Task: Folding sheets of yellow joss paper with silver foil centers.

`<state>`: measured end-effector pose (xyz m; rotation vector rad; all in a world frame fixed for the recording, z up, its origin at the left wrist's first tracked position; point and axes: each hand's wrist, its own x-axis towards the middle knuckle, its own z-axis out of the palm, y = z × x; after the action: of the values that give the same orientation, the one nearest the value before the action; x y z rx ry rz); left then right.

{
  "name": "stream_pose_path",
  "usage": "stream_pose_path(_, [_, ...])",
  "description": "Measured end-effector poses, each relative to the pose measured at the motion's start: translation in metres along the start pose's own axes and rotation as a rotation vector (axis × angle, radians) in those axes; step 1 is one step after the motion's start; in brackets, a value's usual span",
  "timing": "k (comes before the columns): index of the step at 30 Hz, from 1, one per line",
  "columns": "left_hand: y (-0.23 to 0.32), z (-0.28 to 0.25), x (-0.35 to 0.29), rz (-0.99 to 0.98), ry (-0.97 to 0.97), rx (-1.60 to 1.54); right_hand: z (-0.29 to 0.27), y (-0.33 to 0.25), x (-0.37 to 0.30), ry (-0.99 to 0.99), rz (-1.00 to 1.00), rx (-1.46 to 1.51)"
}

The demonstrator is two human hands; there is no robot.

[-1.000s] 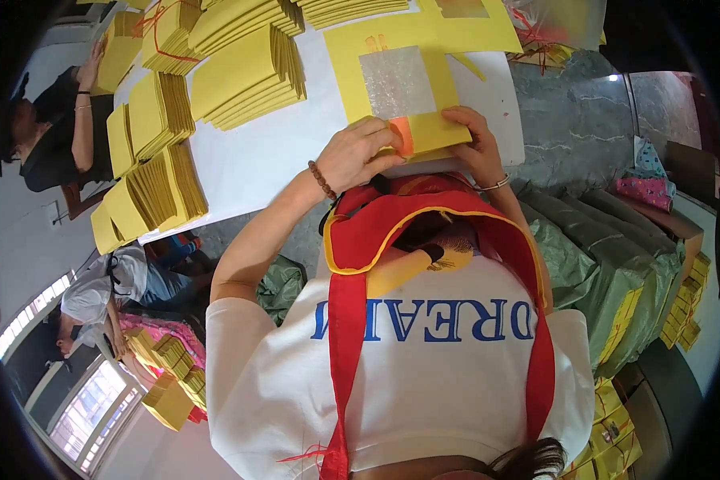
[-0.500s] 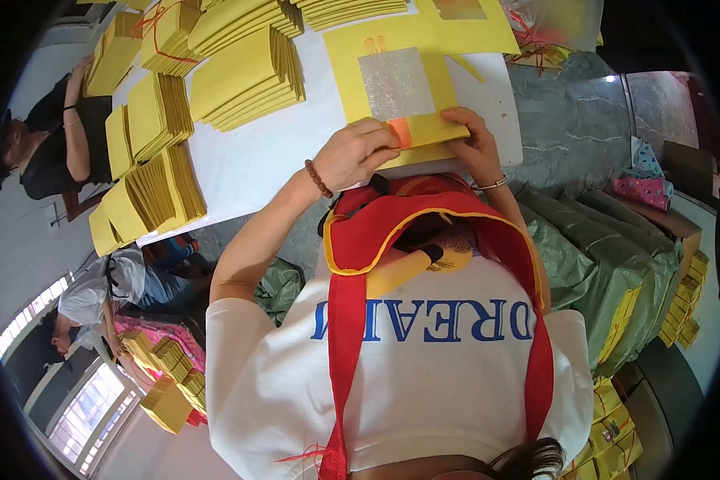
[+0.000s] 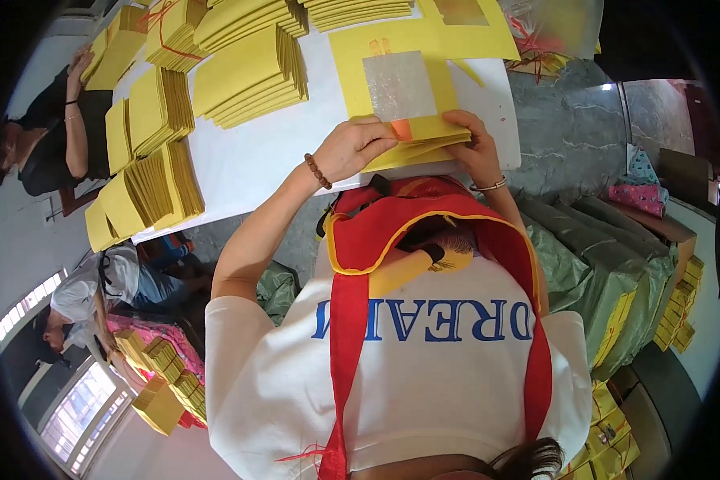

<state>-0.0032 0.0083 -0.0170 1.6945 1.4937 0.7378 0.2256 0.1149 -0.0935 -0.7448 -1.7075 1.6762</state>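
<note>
A stack of yellow paper sheets with a silver foil square and orange marks lies at the front edge of the table. My left hand pinches the left end of the sheets' near edge, by an orange patch. At the right end of that edge, my right hand grips the paper between thumb and fingers. Between my hands the near part of the paper is folded over, and its layers have fanned slightly apart.
Bundles of folded yellow paper stand in rows across the white table. Large green-wrapped bales are on the floor at right. Two other people work at left, one in a black top and one in a white top.
The folded paper's layers have opened a little at the near edge. My left fingers have shifted slightly, and both hands keep hold of the paper.
</note>
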Motion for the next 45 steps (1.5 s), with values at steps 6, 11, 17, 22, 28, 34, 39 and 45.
stream_pose_path(6, [0.000, 0.003, -0.002, 0.029, 0.048, 0.007, 0.001, -0.004, 0.000, 0.003, 0.009, -0.044])
stream_pose_path(11, [0.003, 0.006, -0.005, 0.176, 0.067, 0.088, 0.001, -0.003, 0.000, 0.003, -0.020, -0.052])
stream_pose_path(17, [0.005, 0.013, -0.007, 0.307, 0.159, 0.244, 0.003, -0.006, 0.001, -0.010, -0.029, -0.019])
stream_pose_path(22, [0.002, 0.013, -0.005, 0.231, 0.168, 0.229, 0.002, -0.004, 0.001, -0.022, -0.040, -0.064])
stream_pose_path(28, [0.011, 0.009, -0.005, 0.116, 0.130, 0.190, 0.003, -0.007, 0.000, -0.011, -0.011, -0.026])
stream_pose_path(34, [0.004, 0.014, -0.005, 0.215, 0.145, 0.162, 0.005, -0.009, -0.001, 0.002, -0.033, -0.070])
stream_pose_path(39, [-0.001, 0.012, -0.003, 0.236, 0.092, 0.175, 0.004, -0.003, -0.001, -0.009, -0.058, -0.147])
stream_pose_path(45, [0.007, 0.011, -0.003, 0.208, 0.070, 0.196, 0.005, -0.001, -0.002, -0.008, -0.022, -0.054])
